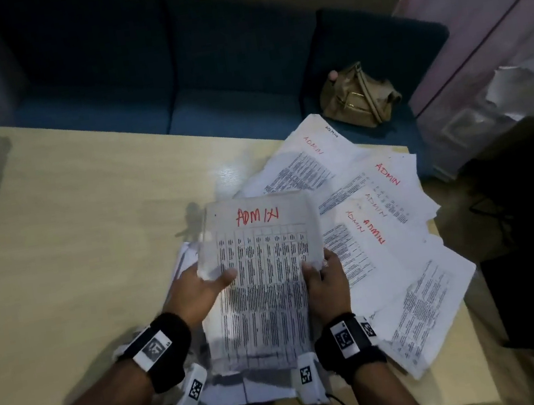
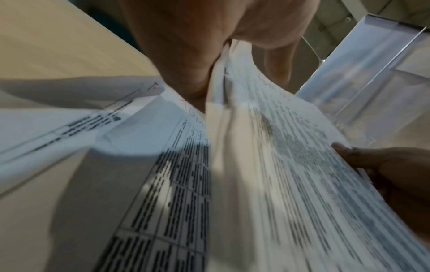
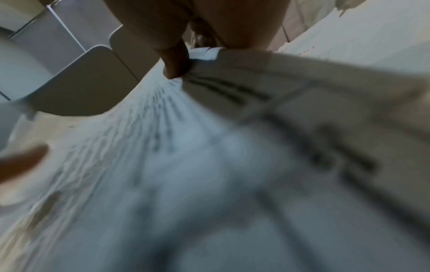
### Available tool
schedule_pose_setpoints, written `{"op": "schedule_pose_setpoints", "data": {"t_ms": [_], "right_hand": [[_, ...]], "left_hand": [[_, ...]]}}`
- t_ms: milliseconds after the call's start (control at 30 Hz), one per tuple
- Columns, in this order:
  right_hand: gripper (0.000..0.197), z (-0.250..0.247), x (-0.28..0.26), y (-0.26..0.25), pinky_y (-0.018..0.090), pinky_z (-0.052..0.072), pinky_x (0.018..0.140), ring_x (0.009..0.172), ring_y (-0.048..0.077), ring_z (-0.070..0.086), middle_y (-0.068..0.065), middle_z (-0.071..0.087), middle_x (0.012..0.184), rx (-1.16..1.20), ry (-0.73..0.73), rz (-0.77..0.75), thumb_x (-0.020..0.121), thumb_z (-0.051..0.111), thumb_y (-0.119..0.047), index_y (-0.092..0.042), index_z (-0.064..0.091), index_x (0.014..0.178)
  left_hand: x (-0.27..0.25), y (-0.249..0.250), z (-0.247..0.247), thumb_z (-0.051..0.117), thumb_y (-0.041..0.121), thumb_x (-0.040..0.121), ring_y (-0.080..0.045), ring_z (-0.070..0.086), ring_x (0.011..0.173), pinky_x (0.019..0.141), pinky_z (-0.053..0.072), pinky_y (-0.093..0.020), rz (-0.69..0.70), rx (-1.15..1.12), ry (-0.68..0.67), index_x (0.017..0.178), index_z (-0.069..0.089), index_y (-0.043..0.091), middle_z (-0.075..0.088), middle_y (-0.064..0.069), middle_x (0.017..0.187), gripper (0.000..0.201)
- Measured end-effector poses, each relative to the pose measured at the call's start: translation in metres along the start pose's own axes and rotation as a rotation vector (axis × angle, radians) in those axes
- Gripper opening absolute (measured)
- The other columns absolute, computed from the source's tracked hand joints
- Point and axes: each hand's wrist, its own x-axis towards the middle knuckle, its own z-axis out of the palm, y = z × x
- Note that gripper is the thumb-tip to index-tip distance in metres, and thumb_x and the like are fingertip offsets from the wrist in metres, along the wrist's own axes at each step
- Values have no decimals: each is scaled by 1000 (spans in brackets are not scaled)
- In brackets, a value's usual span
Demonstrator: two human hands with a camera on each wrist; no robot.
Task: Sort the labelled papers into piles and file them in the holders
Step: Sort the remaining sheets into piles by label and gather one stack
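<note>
Both hands grip one sheaf of papers headed ADMIN in red, lifted over the near middle of the tabletop: left hand pinches its left edge, thumb on top; right hand pinches its right edge. More ADMIN sheets lie fanned to the right. Brown bag on blue sofa beyond the far edge.

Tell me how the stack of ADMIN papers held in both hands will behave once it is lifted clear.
The stack will probably sag wherever unsupported: in the left wrist view its sheets bend away from the left hand. Loose sheets may slide or fan out, since nothing visibly binds them. The right hand holding the opposite edge should help keep it flat.
</note>
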Motion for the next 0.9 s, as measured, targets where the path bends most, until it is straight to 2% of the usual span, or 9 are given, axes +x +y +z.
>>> {"op": "schedule_pose_setpoints", "data": {"t_ms": [67, 133, 233, 333, 433, 567, 733, 833, 900], "right_hand": [[9, -7, 3, 6, 18, 45, 53, 71, 20, 59, -4, 62, 78, -96, 2, -3, 92, 57, -21, -20, 53, 99], [14, -15, 6, 18, 30, 50, 69, 81, 20, 62, 1, 67, 93, -120, 35, 72, 93, 55, -30, -23, 55, 105], [53, -39, 13, 41, 46, 40, 97, 120, 32, 45, 11, 49, 131, -323, 287, 355, 82, 67, -46, -22, 49, 125], [83, -63, 15, 51, 43, 30, 105, 132, 34, 30, 19, 32, 143, -294, 417, 618, 73, 78, -35, -10, 33, 138], [87, -70, 22, 63, 35, 35, 105, 129, 32, 41, 21, 37, 143, -69, 454, 564, 74, 78, -12, -6, 23, 142], [62, -81, 24, 66, 33, 45, 90, 112, 35, 57, 22, 58, 124, -27, 505, 532, 84, 68, -10, -10, 36, 137], [38, -110, 29, 79, 43, 47, 90, 105, 39, 59, 23, 64, 109, -244, 416, 446, 93, 57, -20, -8, 48, 127], [40, -129, 42, 85, 44, 43, 93, 112, 42, 55, 25, 60, 117, -403, 339, 352, 92, 55, -18, -7, 46, 130], [53, -136, 55, 83, 44, 38, 102, 123, 38, 47, 22, 52, 130, -467, 314, 256, 86, 65, -17, -3, 44, 132]], "left_hand": [[0, -4, 3, 71, 45, 81, -19, 64, 102, 94, 46, -36, -4, 46, -7, 103, 56, 42, 68, 4, 107, 26], [3, -7, 4, 67, 37, 86, -21, 63, 102, 88, 45, -32, -5, 90, 51, 113, 60, 34, 67, -2, 118, 29], [6, -14, 0, 63, 25, 91, -22, 55, 116, 95, 41, -32, -4, 128, 96, 142, 41, 18, 37, 1, 151, 56], [8, -22, -1, 56, 13, 94, -25, 55, 112, 91, 41, -32, -2, 74, 73, 149, 22, 24, 42, -1, 146, 65], [11, -26, 0, 49, 6, 96, -24, 55, 97, 79, 46, -32, 9, 99, 63, 147, 25, 24, 51, -4, 130, 59], [12, -30, 1, 54, 15, 95, -22, 53, 101, 89, 44, -36, -2, 103, 126, 145, 27, 29, 52, 1, 125, 59], [16, -26, 2, 69, 25, 87, -22, 56, 96, 87, 42, -31, -120, 115, 166, 138, 46, 16, 60, -7, 124, 57], [25, -27, -4, 73, 34, 82, -29, 57, 111, 92, 44, -36, -174, 117, 156, 139, 47, 14, 54, -9, 137, 66], [27, -25, -5, 74, 33, 81, -27, 59, 102, 85, 45, -34, -162, 127, 165, 135, 50, 11, 58, -9, 132, 63]]}}
